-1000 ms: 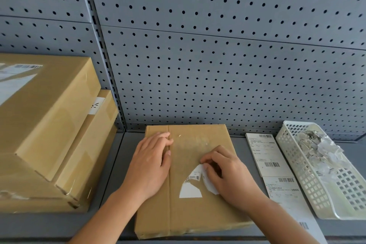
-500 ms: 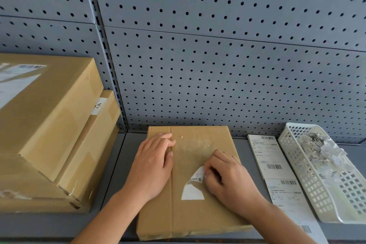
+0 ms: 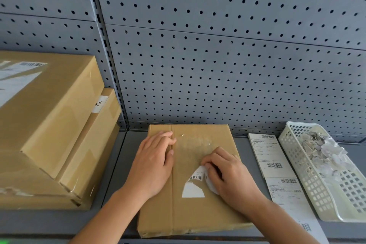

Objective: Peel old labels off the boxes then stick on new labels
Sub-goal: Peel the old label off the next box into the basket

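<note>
A flat brown cardboard box [image 3: 198, 214] lies on the grey shelf in front of me. A torn remnant of a white barcode label [image 3: 193, 186] sticks to its top. My right hand [image 3: 227, 176] pinches the lifted, curled edge of that label with fingers bent. Flat on the box's left half rests my left hand [image 3: 152, 164], fingers straight, holding the box down. A glossy patch of bare tape shows above the label.
A strip of new barcode labels [image 3: 277, 174] lies right of the box. A white perforated basket [image 3: 320, 200] holding torn label scraps stands at the far right. Two stacked cardboard boxes [image 3: 49, 125] fill the left. A grey pegboard wall [image 3: 217, 65] rises behind.
My right hand has worked at the label's right edge with small finger shifts, and the label remnant looks about the same size. My left hand stays put.
</note>
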